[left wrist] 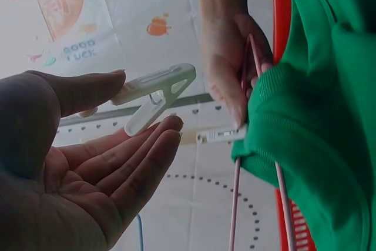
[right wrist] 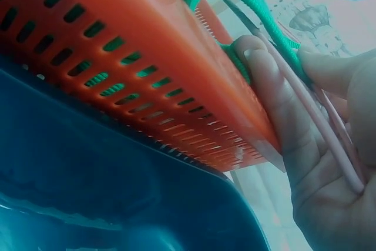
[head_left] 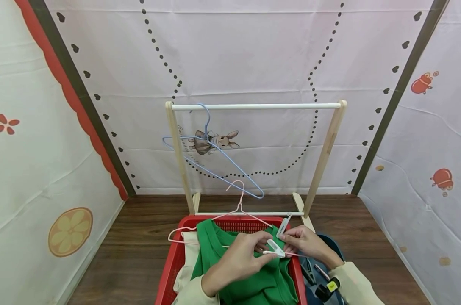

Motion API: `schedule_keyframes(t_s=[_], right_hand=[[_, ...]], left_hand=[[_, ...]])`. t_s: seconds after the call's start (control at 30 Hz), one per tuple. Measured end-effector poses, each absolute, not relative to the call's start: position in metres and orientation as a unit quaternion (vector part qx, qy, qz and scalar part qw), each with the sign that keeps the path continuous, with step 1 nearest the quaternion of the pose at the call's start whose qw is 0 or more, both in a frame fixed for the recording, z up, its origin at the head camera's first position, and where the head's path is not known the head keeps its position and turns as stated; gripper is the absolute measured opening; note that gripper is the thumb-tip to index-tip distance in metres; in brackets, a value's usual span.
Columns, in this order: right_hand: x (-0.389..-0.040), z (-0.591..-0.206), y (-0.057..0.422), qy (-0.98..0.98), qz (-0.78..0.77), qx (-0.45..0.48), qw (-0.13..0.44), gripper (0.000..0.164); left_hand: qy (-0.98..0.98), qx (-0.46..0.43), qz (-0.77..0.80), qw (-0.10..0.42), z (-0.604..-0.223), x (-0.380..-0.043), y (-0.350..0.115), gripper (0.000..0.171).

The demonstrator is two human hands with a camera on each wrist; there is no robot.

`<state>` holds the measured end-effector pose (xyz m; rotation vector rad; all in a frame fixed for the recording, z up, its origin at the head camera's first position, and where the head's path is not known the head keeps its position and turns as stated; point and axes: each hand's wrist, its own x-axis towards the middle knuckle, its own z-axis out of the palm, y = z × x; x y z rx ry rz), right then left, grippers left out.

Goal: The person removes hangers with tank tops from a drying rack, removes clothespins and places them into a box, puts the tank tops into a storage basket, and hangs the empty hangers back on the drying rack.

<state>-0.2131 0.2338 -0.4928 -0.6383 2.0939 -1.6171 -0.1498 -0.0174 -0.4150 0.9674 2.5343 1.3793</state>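
Clothespin [head_left: 277, 250], white, sits at 5 o'clock in the head view, pinched by the left hand [head_left: 240, 259], its long axis running 10 to 4 o'clock, nose toward 4. The right hand [head_left: 306, 242] grips the pink hanger [right wrist: 311, 111] at the green garment [head_left: 253, 282]'s shoulder, where a second clip [head_left: 283, 228] tilts toward 1 o'clock.

green garment [head_left: 251, 289] on pink hanger [head_left: 241, 199] | white clip [head_left: 283, 227] at strap | 2nd white clip [head_left: 276, 249] in left hand [head_left: 238, 259]
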Motion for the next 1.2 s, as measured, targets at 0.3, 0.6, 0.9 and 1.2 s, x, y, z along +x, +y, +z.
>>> schedule_keyframes(t_s=[0.3,0.6,0.9,1.2], right_hand=[[-0.213,-0.492,0.234,0.755,-0.58,-0.226,0.206,0.035],[-0.214,-0.493,0.234,0.749,-0.583,-0.228,0.215,0.036],[-0.214,-0.494,0.236,0.762,-0.568,-0.243,0.193,0.035],[-0.215,-0.495,0.235,0.776,-0.557,-0.239,0.176,0.035]], left_hand=[[0.829,0.339,0.441,0.052,-0.419,-0.145,0.001,0.033],[0.837,0.356,0.414,0.043,-0.421,-0.144,0.013,0.026],[0.845,0.376,0.38,0.022,-0.424,-0.146,0.023,0.025],[0.843,0.392,0.367,0.025,-0.427,-0.147,0.031,0.023]])
